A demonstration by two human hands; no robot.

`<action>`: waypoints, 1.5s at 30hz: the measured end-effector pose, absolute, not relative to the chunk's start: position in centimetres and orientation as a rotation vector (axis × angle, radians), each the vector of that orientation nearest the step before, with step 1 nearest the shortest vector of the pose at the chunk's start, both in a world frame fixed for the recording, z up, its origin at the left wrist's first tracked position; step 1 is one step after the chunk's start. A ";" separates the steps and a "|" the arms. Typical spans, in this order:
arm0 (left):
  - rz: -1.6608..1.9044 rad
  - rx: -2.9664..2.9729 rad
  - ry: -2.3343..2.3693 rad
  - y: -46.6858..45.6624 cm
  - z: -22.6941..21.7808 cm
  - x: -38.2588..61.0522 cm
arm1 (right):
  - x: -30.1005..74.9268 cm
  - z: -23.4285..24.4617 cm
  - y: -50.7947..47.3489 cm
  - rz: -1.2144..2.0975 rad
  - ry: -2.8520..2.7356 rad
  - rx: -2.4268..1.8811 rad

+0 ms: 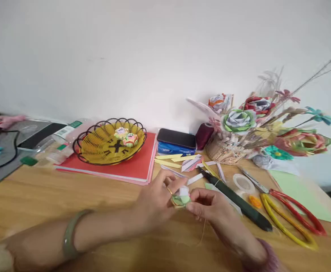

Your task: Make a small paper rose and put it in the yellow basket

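Between my two hands, just above the front of the table, is a small folded-paper flower (pixel 181 198) in green, white and a little yellow. My left hand (pixel 161 194) grips it from the left, with a ring on one finger. From the right, my right hand (pixel 210 206) pinches its edge between thumb and fingers. A thin thread (pixel 203 230) hangs below the right fingers. Parts of the flower are hidden behind the fingers. Just beyond the hands lie yellow paper strips (pixel 168 156) and white and purple strips (pixel 195 178).
A yellow woven basket (pixel 97 156) with two small paper flowers (pixel 130 139) stands on red paper (pixel 131 170). A phone (pixel 176 138) rests on a blue packet (pixel 175 148). At right are a dark green tool (pixel 239 202), scissors (pixel 292 211), a tape roll (pixel 244 183) and a flower pot (pixel 224 151).
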State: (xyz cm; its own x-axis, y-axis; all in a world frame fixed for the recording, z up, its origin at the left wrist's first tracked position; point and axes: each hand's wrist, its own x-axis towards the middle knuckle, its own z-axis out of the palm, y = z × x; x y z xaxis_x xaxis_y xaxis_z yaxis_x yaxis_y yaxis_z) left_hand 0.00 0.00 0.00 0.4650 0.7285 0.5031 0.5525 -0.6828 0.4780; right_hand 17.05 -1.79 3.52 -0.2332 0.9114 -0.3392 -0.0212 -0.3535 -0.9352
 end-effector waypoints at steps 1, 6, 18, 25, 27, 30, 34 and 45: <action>1.020 2.458 1.104 -0.1 0.1 0.0 | 17.1 3.5 -1.8 1.668 -1.142 -1.297; 1.006 2.425 1.112 -0.2 0.5 0.0 | 17.3 3.4 -2.0 1.623 -1.167 -1.305; 1.069 2.417 1.076 0.0 0.3 0.1 | 17.2 3.5 -2.0 1.621 -1.154 -1.286; 1.014 2.409 1.052 0.1 0.6 0.1 | 17.0 3.8 -2.0 1.623 -1.196 -1.318; 0.994 2.382 1.044 0.1 0.6 0.2 | 17.0 3.8 -2.0 1.621 -1.213 -1.331; 0.942 2.292 1.030 0.0 0.6 0.2 | 17.0 3.8 -1.9 1.609 -1.253 -1.347; 0.868 2.009 0.985 0.0 1.1 0.1 | 17.3 4.0 -2.0 1.505 -1.332 -1.381; 0.609 0.938 0.667 1.7 1.1 0.4 | 18.0 4.6 -2.8 0.645 -1.955 -1.257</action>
State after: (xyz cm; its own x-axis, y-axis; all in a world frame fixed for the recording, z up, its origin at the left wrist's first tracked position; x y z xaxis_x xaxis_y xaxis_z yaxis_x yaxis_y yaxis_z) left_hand 0.36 1.66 1.10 0.6462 0.7224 -0.2463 -0.1799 0.4578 0.8707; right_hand 18.02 -2.82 4.59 -0.2712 0.9157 0.2966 0.5590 0.4007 -0.7259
